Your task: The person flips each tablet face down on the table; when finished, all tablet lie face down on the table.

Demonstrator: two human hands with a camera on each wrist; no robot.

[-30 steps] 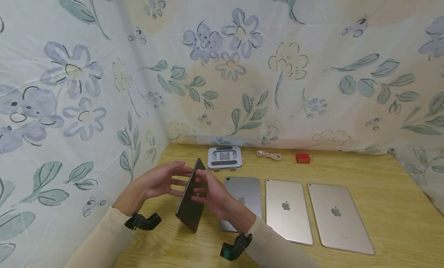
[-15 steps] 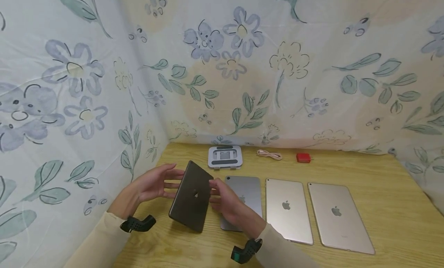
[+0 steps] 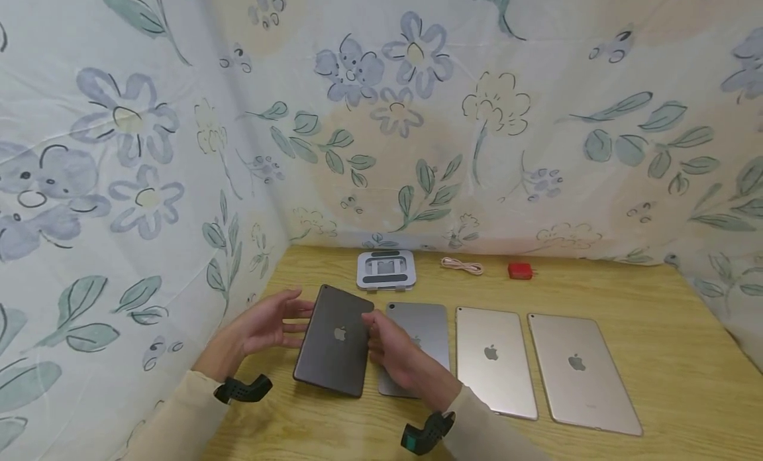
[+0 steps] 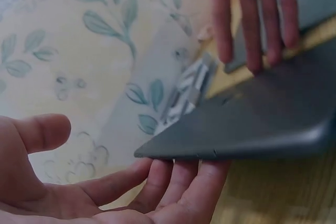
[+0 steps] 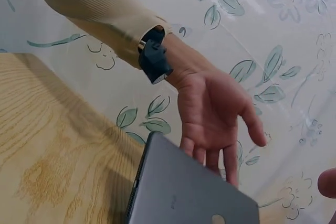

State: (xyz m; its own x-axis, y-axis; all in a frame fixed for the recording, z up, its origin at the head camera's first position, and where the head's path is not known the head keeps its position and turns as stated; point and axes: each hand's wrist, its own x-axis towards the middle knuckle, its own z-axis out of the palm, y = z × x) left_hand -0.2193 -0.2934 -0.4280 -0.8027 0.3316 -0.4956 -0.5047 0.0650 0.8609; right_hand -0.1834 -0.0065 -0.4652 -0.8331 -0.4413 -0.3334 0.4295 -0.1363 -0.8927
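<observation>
A dark grey tablet [image 3: 336,342] tilts above the table, its back with the apple logo facing up toward the head camera. My left hand [image 3: 265,325] is at its left side, palm turned inward. In the left wrist view the straight left fingers [image 4: 202,184] touch the tablet's edge from below, with the thumb apart. At the opposite edge is my right hand [image 3: 399,348]. The left wrist view shows the right fingers [image 4: 252,30] straight, their tips close to that edge; contact is unclear. Whether the tablet's lower edge meets the table is hidden.
Right of the held tablet lie a grey tablet [image 3: 426,322], a gold tablet [image 3: 497,375] and a larger rose-gold tablet [image 3: 587,381], backs up. Behind them are a folded white stand [image 3: 385,279], a coiled cable [image 3: 461,267] and a red charger [image 3: 520,271]. Floral cloth surrounds the table.
The dark tablet has turned from nearly edge-on to showing its whole back, leaning lower toward the table. My right hand has moved right, away from its face to its right edge.
</observation>
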